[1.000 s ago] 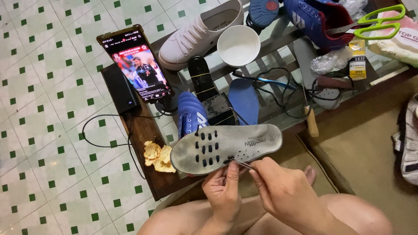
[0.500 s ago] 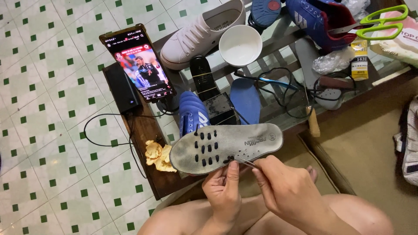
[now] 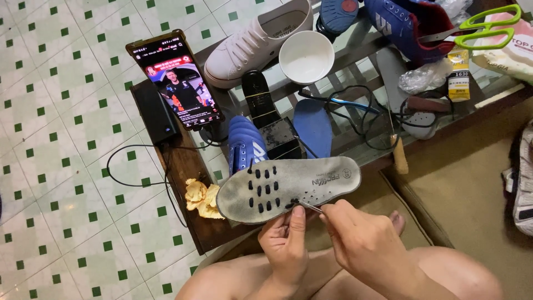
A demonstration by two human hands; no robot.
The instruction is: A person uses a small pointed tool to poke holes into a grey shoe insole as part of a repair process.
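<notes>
A grey shoe insole (image 3: pixel 288 186) with rows of black slots lies across my lap, over the table's edge. My left hand (image 3: pixel 286 244) pinches its near edge, thumb pressed on top. My right hand (image 3: pixel 361 241) grips a thin metal tool (image 3: pixel 310 206) whose tip touches a slot in the insole near my left thumb. Beyond the insole, a blue sports shoe (image 3: pixel 244 145) rests on the table.
A glass-topped table (image 3: pixel 355 119) holds a white sneaker (image 3: pixel 258 39), white bowl (image 3: pixel 306 55), blue insole (image 3: pixel 312 129), phone (image 3: pixel 176 80) propped against a black power bank (image 3: pixel 157 114), cables, green scissors (image 3: pixel 488 28) and another blue shoe (image 3: pixel 408 25). Yellow scraps (image 3: pixel 201 198) lie on the table's wooden edge. Green-and-white tiled floor lies left.
The view has shifted slightly. My hands and the insole stay in nearly the same place, with the tool tip still at the slots.
</notes>
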